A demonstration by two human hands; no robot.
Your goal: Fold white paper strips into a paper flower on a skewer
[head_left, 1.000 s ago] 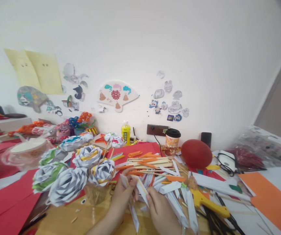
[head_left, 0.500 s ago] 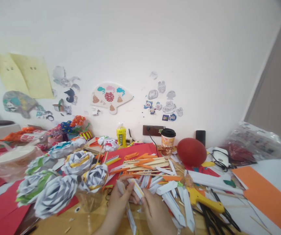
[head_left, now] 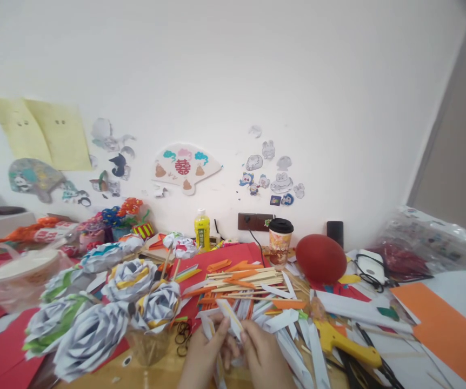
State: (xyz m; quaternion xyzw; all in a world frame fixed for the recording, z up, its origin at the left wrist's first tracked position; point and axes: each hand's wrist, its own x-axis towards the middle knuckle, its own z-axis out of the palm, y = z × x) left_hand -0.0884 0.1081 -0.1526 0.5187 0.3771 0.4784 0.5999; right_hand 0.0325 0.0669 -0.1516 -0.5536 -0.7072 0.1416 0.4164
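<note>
Low in the middle of the head view, my left hand [head_left: 206, 348] and my right hand [head_left: 260, 351] are close together, both closed. Between them stands a folded white paper strip [head_left: 230, 315] with a yellow line along it, pinched by my right thumb and fingers at its lower end. My left fingers grip another white paper piece [head_left: 207, 326], whose tail hangs down below the hand. The left fingertips, partly hidden, reach behind the strip. Just beyond my hands lie thin wooden sticks [head_left: 249, 278] and folded white paper strips [head_left: 280, 319].
White folded-paper flowers [head_left: 91, 335] crowd the left. A yellow glue gun [head_left: 346, 343] lies at right, near orange paper [head_left: 446, 329]. Farther back stand a yellow bottle [head_left: 202, 231], a lidded paper cup [head_left: 280, 243] and a red balloon [head_left: 321, 258].
The whole scene sits slightly lower as the camera tilts. My hands have shifted a little down and right, still holding the paper pieces; the strip between them stands somewhat higher above the fingers.
</note>
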